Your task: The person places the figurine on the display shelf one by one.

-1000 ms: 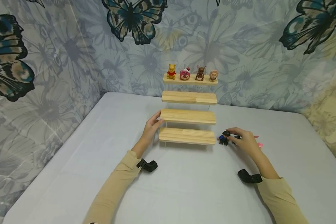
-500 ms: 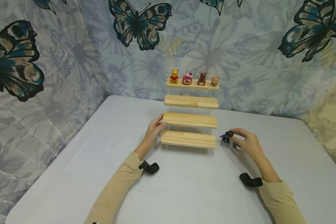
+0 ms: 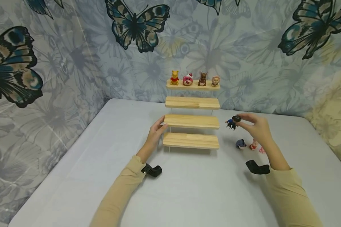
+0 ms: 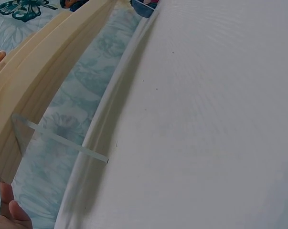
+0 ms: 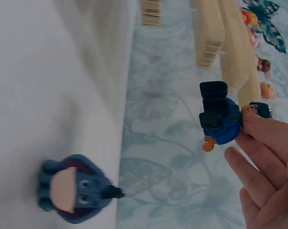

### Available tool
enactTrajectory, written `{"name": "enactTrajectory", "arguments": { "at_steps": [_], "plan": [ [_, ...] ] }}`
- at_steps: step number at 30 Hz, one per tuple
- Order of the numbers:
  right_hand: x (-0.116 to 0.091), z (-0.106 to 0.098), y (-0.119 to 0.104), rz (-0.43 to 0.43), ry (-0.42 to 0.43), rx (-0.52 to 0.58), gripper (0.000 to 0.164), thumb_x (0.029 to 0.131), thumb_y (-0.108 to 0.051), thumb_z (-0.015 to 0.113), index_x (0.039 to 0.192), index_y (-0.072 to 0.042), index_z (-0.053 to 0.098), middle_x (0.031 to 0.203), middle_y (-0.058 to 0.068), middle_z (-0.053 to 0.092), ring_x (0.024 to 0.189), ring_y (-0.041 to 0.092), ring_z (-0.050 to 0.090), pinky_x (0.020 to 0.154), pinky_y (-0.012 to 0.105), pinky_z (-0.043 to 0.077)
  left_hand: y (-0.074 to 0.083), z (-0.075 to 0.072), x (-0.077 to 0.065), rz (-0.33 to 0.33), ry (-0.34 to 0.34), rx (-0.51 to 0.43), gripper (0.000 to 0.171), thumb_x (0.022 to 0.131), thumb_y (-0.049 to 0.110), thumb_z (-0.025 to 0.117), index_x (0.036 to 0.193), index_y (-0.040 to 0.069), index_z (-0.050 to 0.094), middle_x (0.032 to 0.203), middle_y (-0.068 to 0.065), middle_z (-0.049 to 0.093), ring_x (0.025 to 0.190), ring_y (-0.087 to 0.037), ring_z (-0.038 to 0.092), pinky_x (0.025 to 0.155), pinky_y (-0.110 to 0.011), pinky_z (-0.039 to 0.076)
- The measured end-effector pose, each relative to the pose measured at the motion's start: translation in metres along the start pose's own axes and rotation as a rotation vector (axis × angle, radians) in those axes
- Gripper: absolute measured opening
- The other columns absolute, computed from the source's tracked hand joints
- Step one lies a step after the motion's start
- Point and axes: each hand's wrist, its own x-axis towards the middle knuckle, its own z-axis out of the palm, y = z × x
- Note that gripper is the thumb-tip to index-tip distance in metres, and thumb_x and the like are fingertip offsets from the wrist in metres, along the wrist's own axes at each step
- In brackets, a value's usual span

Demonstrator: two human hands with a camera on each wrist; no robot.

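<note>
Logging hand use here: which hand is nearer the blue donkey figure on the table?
Right. The right hand is raised near the donkey figure, pinching a blue-topped figure; the left hand is across the wooden stand, at its left side.

Soft, diffuse light spreads over the worktop (image 3: 199,183) in the head view, moderately bright, with faint, blurry-edged shadows below the lowest shelf (image 3: 191,140) and beside the right sleeve (image 3: 292,195). Both wrist views look dimmer and cooler. On the left wrist, lens distortion bows the shelf boards (image 4: 53,57), and faint ripples texture the worktop; on the right wrist, the donkey figurine (image 5: 81,188) and patterned backdrop (image 5: 158,114) appear slightly soft.
</note>
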Motion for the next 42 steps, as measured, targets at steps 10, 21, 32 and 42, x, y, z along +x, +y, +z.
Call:
{"name": "enactTrajectory", "arguments": {
  "at_steps": [10, 21, 32, 42],
  "plan": [
    [0.028, -0.030, -0.111, 0.063, -0.105, 0.065, 0.034, 0.078, -0.015, 0.071, 0.109, -0.004, 0.064, 0.096, 0.015, 0.065, 0.095, 0.034, 0.057, 0.079, 0.054, 0.037, -0.021, -0.007, 0.011, 0.008, 0.027, 0.000, 0.049, 0.092, 0.016, 0.051, 0.138, 0.005, 0.034, 0.135, -0.009, 0.037, 0.099, -0.023, 0.045, 0.087, -0.049, 0.031],
    [0.054, -0.025, -0.147, 0.197, -0.124, 0.370, 0.032, 0.082, -0.011, 0.066, 0.112, -0.004, 0.062, 0.093, -0.004, 0.065, 0.084, 0.004, 0.059, 0.072, 0.018, 0.044, -0.023, -0.008, 0.012, 0.027, 0.048, 0.014, 0.052, 0.091, 0.019, 0.052, 0.138, 0.007, 0.034, 0.135, -0.007, 0.038, 0.099, -0.025, 0.045, 0.085, -0.043, 0.034],
    [0.079, 0.026, -0.180, 0.219, -0.065, 0.569, 0.033, 0.079, -0.003, 0.067, 0.112, 0.000, 0.061, 0.084, -0.009, 0.064, 0.079, 0.004, 0.059, 0.072, 0.018, 0.044, 0.002, -0.006, 0.000, -0.021, 0.020, -0.013, 0.051, 0.092, 0.009, 0.049, 0.138, -0.002, 0.029, 0.139, -0.016, 0.031, 0.105, -0.046, 0.035, 0.080, -0.037, 0.032],
    [0.103, 0.059, -0.203, 0.162, -0.103, 0.551, 0.024, 0.078, 0.000, 0.068, 0.099, 0.006, 0.058, 0.083, -0.002, 0.063, 0.077, 0.006, 0.060, 0.072, 0.022, 0.046, 0.003, -0.006, 0.003, -0.009, 0.006, -0.043, 0.051, 0.092, 0.008, 0.049, 0.137, -0.002, 0.029, 0.138, -0.017, 0.031, 0.100, -0.032, 0.042, 0.091, -0.046, 0.029]
  ]
}}
